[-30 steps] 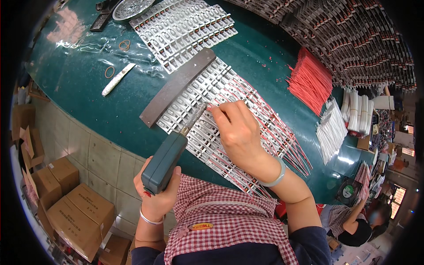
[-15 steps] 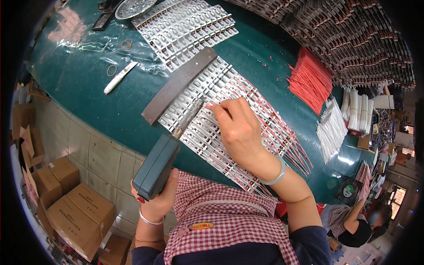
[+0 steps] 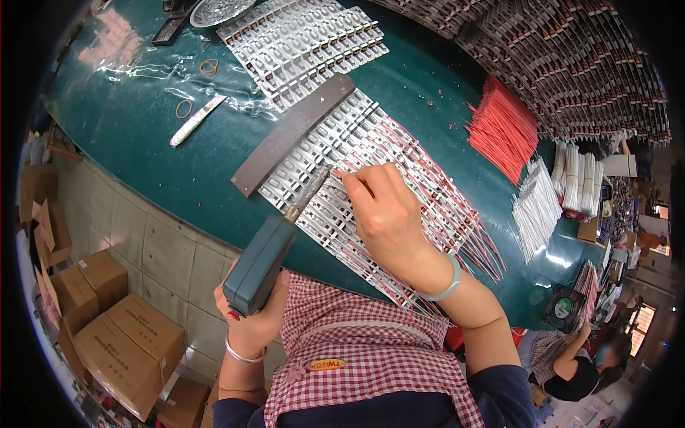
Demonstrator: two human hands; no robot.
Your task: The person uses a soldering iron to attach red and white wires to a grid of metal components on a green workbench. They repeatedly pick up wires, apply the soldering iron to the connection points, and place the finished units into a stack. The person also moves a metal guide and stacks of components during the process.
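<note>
My left hand (image 3: 260,314) is wrapped round a dark teal soldering gun (image 3: 258,264). Its rough grey shaft (image 3: 311,191) runs up and right, the tip ending at the fingertips of my right hand (image 3: 385,210). Those fingers are pinched on a thin red wire (image 3: 338,173), of which only a short bit shows. Under both lies a metal rack of small slotted parts (image 3: 325,225); red and white wires (image 3: 457,207) run across its right side. A long dark bar (image 3: 292,135) lies across the rack's far left part.
Another sheet of metal parts (image 3: 303,46) lies behind, near a round metal dish (image 3: 220,11). Red wires (image 3: 503,128) and white wires (image 3: 536,214) are heaped at the right. Stacked racks (image 3: 564,64) rise at the far right. Cartons (image 3: 132,349) stand lower left; a person (image 3: 571,360) sits lower right.
The soldering gun and my left hand have shifted slightly right. My right hand stays pinched at nearly the same spot over the rack.
</note>
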